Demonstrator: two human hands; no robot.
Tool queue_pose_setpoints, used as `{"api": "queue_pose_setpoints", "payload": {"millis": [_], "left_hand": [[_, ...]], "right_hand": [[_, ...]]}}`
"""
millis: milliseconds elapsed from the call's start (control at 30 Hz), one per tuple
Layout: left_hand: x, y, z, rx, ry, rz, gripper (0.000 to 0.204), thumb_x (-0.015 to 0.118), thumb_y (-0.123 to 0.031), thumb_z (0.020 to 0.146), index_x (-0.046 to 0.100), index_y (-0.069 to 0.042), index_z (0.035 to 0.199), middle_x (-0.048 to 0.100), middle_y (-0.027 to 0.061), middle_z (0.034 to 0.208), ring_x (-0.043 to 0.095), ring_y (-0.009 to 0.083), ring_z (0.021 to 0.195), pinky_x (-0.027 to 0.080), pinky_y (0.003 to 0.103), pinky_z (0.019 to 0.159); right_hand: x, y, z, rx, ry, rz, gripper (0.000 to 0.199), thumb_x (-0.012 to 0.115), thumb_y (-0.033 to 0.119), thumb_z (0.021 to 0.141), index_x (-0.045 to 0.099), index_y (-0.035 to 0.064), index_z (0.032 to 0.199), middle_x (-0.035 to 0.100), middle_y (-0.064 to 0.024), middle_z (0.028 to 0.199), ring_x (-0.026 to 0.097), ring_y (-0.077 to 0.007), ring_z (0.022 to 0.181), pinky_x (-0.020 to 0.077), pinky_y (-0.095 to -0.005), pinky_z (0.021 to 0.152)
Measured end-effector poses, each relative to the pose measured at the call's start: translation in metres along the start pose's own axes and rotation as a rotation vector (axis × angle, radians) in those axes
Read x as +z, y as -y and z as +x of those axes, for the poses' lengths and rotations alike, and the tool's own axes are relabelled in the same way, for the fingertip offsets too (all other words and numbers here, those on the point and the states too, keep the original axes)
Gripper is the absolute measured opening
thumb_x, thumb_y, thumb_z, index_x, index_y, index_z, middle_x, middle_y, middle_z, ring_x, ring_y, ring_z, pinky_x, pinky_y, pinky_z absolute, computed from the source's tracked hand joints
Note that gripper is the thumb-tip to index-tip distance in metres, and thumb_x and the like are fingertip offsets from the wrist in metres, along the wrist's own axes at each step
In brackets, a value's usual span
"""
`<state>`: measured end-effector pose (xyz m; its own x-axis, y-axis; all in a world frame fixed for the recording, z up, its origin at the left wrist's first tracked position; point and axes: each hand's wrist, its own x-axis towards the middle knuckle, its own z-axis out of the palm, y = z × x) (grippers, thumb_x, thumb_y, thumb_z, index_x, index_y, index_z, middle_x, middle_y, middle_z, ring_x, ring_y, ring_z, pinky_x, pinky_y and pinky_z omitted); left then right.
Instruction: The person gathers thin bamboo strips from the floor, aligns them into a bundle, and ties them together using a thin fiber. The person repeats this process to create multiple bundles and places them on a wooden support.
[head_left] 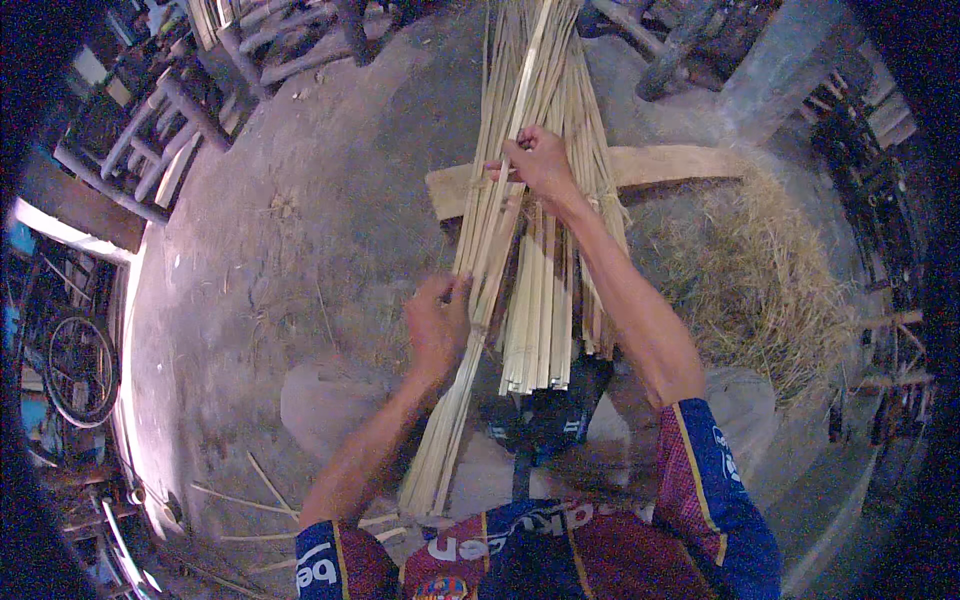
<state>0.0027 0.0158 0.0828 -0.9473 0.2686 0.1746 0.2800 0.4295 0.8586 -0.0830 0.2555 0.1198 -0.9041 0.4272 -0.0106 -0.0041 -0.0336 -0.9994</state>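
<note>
Long, pale, flat strips that look like split bamboo lie in front of me. One bundle slants down past my left forearm, tied near its middle. A second bundle of strips ends in even-cut tips near my lap. My right hand is closed in a pinch on a pale bamboo strip that runs up along the top of the pile. Beside the slanting bundle is my left hand, its fingers curled and blurred; whether they grip a strip does not show.
A thick curved wooden piece lies crosswise under the strips. Straw-like shavings are heaped on the right. Loose strips lie on the floor at lower left. Log frames stand at the back left; a wheel is at far left.
</note>
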Motion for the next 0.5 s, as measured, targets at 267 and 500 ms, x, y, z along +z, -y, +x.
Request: {"api": "queue_pose_setpoints", "payload": {"millis": [267, 500], "left_hand": [[0.001, -0.016, 0.000, 0.030, 0.225, 0.024, 0.027, 0.064, -0.027, 0.091, 0.066, 0.000, 0.095, 0.052, 0.0170, 0.102, 0.056, 0.0327, 0.099, 0.046, 0.042, 0.083], [0.007, -0.002, -0.004, 0.022, 0.163, 0.001, 0.024, 0.068, -0.020, 0.087, 0.064, 0.003, 0.085, 0.052, 0.0161, 0.094, 0.054, 0.0306, 0.092, 0.044, 0.040, 0.083]], "right_hand": [[-0.032, -0.044, 0.025, 0.064, -0.006, -0.462, 0.018, 0.063, 0.017, 0.089, 0.059, -0.0007, 0.094, 0.067, -0.0123, 0.085, 0.070, -0.0224, 0.075, 0.0555, -0.0329, 0.061], [-0.012, -0.018, -0.076, -0.212, 0.062, -1.179, 0.033, 0.053, 0.032, 0.094, 0.063, 0.0020, 0.100, 0.066, -0.0220, 0.094, 0.064, -0.0413, 0.089, 0.0508, -0.0512, 0.079]]}}
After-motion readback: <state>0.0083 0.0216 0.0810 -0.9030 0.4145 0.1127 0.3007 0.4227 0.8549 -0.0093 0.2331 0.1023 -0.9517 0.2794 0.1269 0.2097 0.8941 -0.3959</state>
